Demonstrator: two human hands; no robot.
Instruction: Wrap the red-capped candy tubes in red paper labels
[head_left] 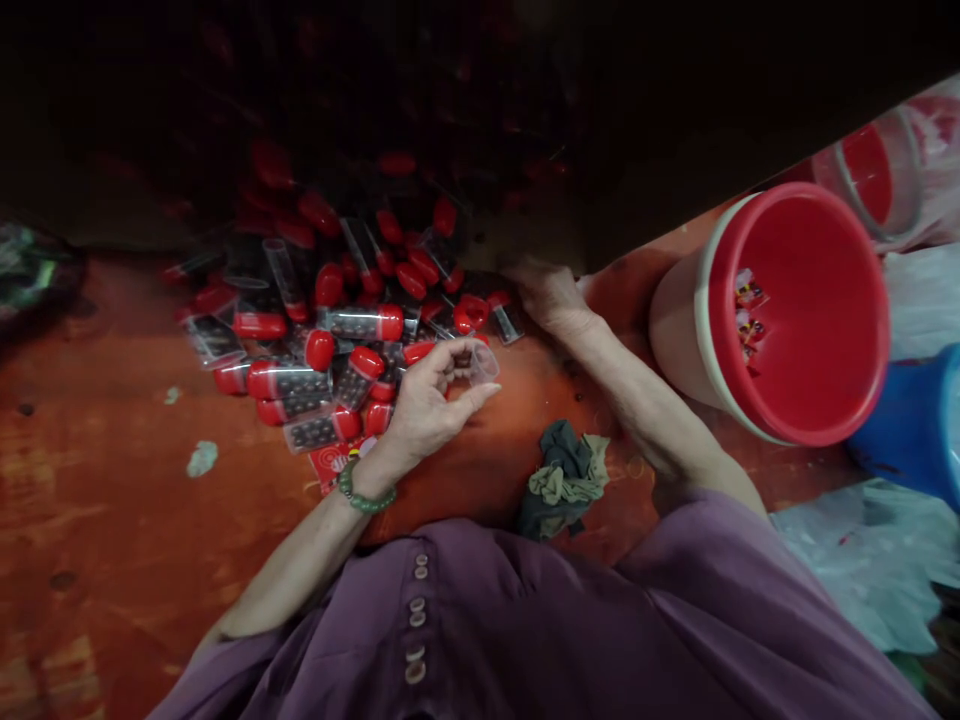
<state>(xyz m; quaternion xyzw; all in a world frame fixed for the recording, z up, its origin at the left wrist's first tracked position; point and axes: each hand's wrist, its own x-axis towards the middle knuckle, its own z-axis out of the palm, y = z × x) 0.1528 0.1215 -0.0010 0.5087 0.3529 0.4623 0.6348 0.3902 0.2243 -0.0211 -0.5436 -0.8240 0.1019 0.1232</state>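
Observation:
Between the thumb and fingers of my left hand (435, 395) is a small clear plastic tube (484, 364), its round mouth tilted toward me. A green bead bracelet circles that wrist. My right hand (551, 293) reaches to the shadowed edge of a dark opening, right of the pile; its fingertips are lost in shadow, so what they hold is unclear. Beside it lies a clear container with a red cap (507, 318). A heap of clear tubes with red caps (360, 322), several filled with dark balls, spreads in front of and left of my left hand.
A crumpled dark cloth (562, 475) lies on the orange surface (135, 500) near my body. At right stands a red-lined bucket (825, 320) with small wrapped pieces inside, next to a blue container (911, 430) and clear plastic bags (862, 550). A dark overhang covers the far side.

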